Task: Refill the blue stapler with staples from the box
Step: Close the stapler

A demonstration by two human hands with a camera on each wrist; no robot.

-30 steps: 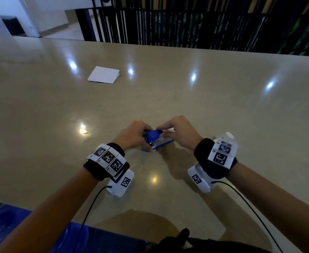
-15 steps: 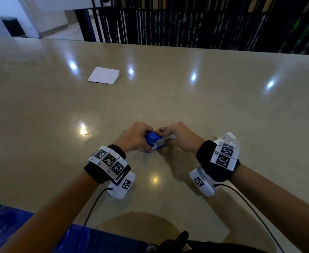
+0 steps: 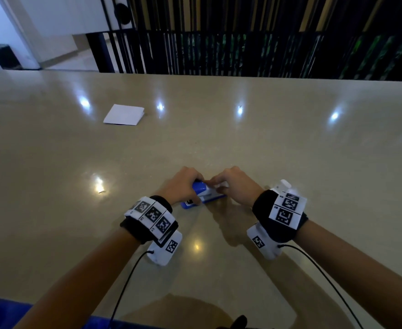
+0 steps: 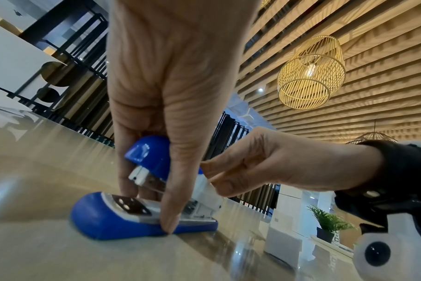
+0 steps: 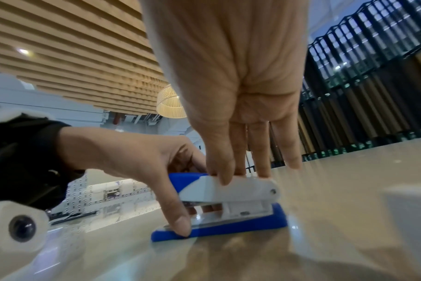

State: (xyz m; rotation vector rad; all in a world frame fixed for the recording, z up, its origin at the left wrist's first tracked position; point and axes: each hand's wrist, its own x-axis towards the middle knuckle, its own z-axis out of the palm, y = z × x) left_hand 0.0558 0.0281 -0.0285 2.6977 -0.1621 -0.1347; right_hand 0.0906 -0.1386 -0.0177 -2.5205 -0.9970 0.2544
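Observation:
The blue stapler (image 3: 198, 188) lies on the beige table (image 3: 219, 138) between my two hands. My left hand (image 3: 188, 191) grips its front end, with the thumb (image 4: 168, 226) down on the side of the blue base (image 4: 108, 218) and the fingers behind. My right hand (image 3: 220, 184) holds the white rear part of the top cover (image 5: 228, 190), thumb on the near side and fingers on the far side. A gap shows between the stapler's head and its base. I cannot make out a staple box for certain.
A folded white paper (image 3: 124, 114) lies far off at the back left. A blurred white object (image 5: 401, 205) sits on the table just right of the stapler; I cannot tell what it is. A black railing (image 3: 242, 53) runs behind the table's far edge.
The stapler's raised top has come down toward the base under my right hand. Both hands have stayed on the stapler.

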